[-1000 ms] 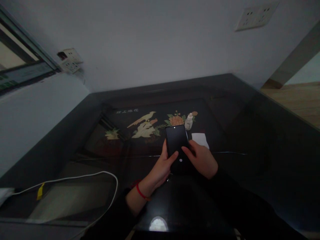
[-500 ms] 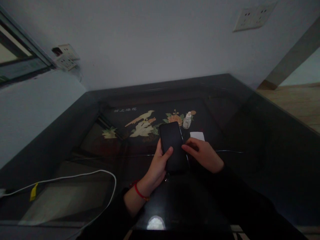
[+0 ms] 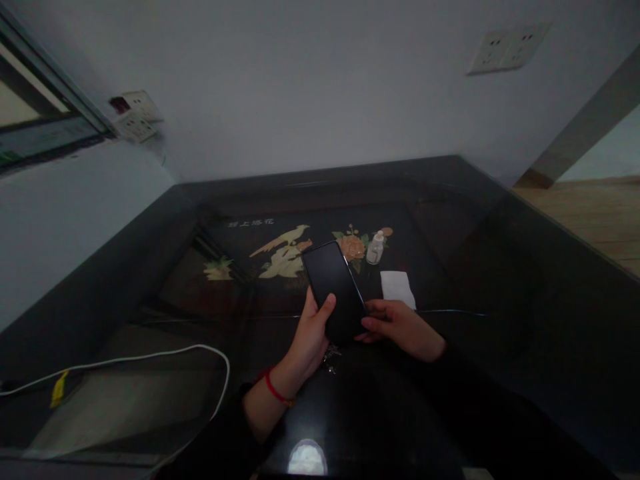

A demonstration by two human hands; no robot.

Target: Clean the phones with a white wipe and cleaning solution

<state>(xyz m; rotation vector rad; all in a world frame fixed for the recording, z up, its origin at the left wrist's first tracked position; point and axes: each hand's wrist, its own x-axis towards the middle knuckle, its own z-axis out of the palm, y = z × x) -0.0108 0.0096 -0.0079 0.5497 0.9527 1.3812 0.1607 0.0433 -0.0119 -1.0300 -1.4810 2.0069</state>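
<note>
Plain black sleeves [image 3: 490, 407] clothe both arms. A thin red bracelet [image 3: 276, 390] circles the left wrist [image 3: 285, 379], showing a small orange-gold spot.

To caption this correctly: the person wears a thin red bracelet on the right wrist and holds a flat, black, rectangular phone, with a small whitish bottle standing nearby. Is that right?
Not quite: the head view shows the thin red bracelet on the wrist of the left hand. The black phone and whitish bottle are as you say.
</note>
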